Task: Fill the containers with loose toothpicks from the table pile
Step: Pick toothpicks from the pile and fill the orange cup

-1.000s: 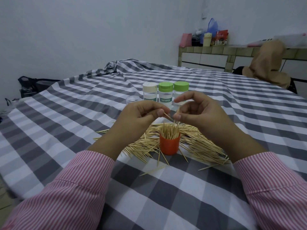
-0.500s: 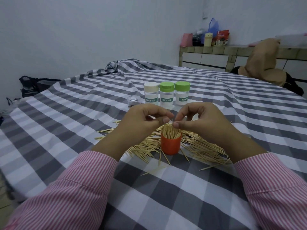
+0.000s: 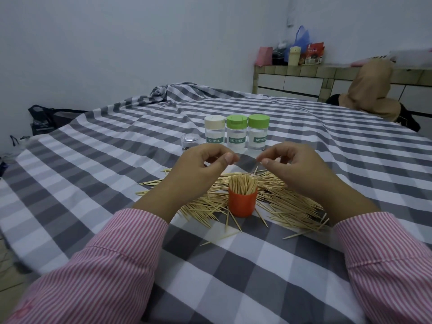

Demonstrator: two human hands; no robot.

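Toothpicks point(image 3: 242, 185) upright, vertical in orange cup point(image 3: 242, 205)

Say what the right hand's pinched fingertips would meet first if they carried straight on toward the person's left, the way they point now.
Probably the left hand: the right hand points its fingertips at the left thumb across a small gap above the orange cup. Depth is uncertain.

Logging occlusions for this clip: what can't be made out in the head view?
- Whether left hand or right hand pinches a toothpick: fingertips curled, too small.
- Toothpick pile middle: hidden by hands and orange cup.
- Small clear jar contents: too small.
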